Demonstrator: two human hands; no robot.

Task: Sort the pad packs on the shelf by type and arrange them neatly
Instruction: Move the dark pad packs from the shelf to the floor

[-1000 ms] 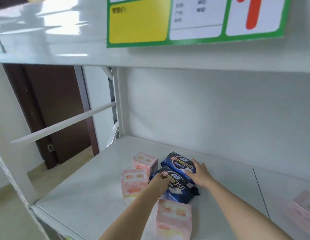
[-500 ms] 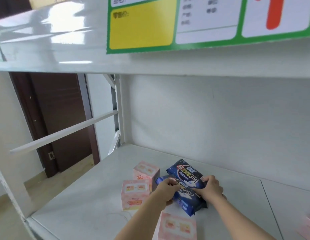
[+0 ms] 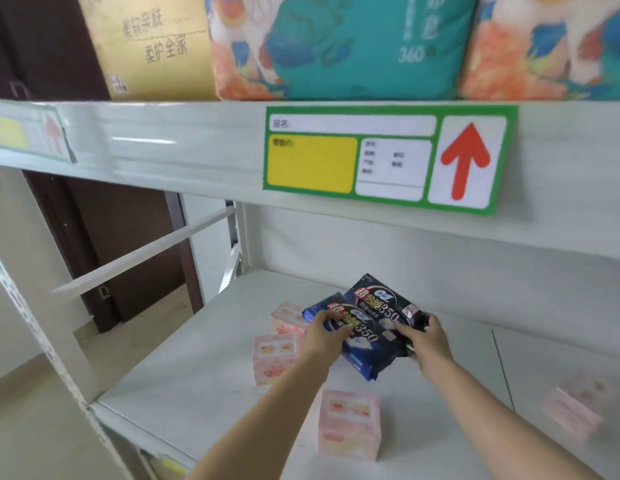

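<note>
Two dark blue pad packs lie together on the white shelf (image 3: 204, 386), one half over the other. My left hand (image 3: 324, 336) grips the left end of the front dark blue pack (image 3: 365, 348). My right hand (image 3: 424, 339) holds the right ends, with the rear dark blue pack (image 3: 381, 301) raised at a tilt. Pink pad packs stand around them: one behind my left hand (image 3: 284, 317), one at the left (image 3: 275, 358), one near the front (image 3: 348, 424), and a blurred one at the far right (image 3: 575, 407).
The upper shelf's front edge carries a green price label (image 3: 388, 157) with a red arrow, close above my hands. Large tissue packs (image 3: 353, 43) sit on top of it. A white diagonal brace (image 3: 145, 251) and a dark door (image 3: 121, 244) are at the left.
The camera has tilted upward, bringing the upper shelf's goods into view. Both hands have tightened on the two dark blue packs and tipped them up off the shelf.
</note>
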